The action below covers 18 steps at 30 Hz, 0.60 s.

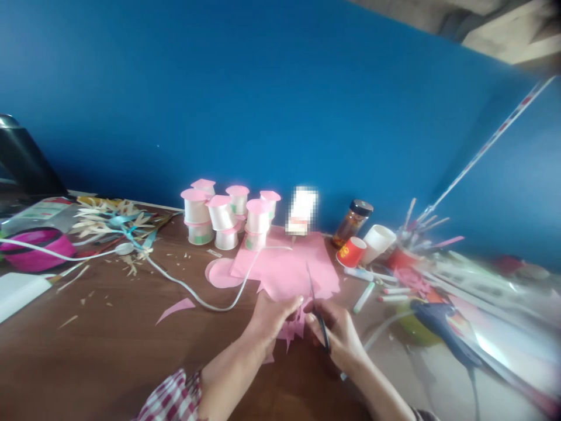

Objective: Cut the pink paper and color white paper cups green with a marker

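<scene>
My left hand (275,316) is closed on pink paper (280,280), its thumb pointing right; how much of the paper is a separate piece I cannot tell. In my right hand (339,336) are scissors (323,332) with dark handles, the thin blade pointing away from me over the pink sheet. Jagged pink scraps (289,338) hang or lie below the two hands. Pink paper discs (222,273) rest left of the sheet. Behind them stand several stacked white paper cups (221,215) topped with pink paper.
A white cable (205,305) crosses the table to a phone-like bright object (302,210). At right are a lidded jar (353,222), a red cup (351,251), a white cup (379,242), markers (363,297) and a dark glue gun (451,330). Shavings and a magenta roll (37,248) lie left.
</scene>
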Tool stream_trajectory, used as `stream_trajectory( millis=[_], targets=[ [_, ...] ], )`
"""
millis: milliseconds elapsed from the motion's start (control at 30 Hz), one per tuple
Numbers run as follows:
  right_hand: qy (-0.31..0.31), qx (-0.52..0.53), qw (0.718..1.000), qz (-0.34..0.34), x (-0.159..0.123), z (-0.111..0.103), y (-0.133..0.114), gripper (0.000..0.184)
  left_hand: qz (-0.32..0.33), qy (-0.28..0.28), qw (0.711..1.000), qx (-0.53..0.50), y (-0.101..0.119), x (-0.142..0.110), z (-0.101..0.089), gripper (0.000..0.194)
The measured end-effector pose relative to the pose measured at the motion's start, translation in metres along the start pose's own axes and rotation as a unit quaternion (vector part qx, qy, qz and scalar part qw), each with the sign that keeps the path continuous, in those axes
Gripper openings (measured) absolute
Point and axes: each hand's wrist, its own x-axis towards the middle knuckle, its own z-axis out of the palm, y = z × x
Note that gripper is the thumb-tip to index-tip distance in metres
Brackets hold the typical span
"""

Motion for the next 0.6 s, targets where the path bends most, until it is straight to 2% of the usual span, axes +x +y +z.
stream_trajectory(
  millis=[167, 333, 600],
  targets=[
    [-0.006, -0.015, 1.000, 0.002, -0.0008, -0.0034, 0.0010, 0.030, 0.000, -0.002, 1.000, 0.006, 0.0035, -0.0013, 0.0002, 0.022],
    [-0.014, -0.015, 1.000, 0.004, -0.0003, -0.0049, 0.0006, 0.030, -0.003, -0.005, 1.000, 0.014, 0.0023, 0.0021, -0.0029, 0.036],
    [-0.012, -0.027, 1.000, -0.005, 0.0004, -0.0048, -0.0008, 0.030, -0.003, -0.010, 1.000, 0.017, 0.0006, 0.0047, -0.0050, 0.035]
  ],
)
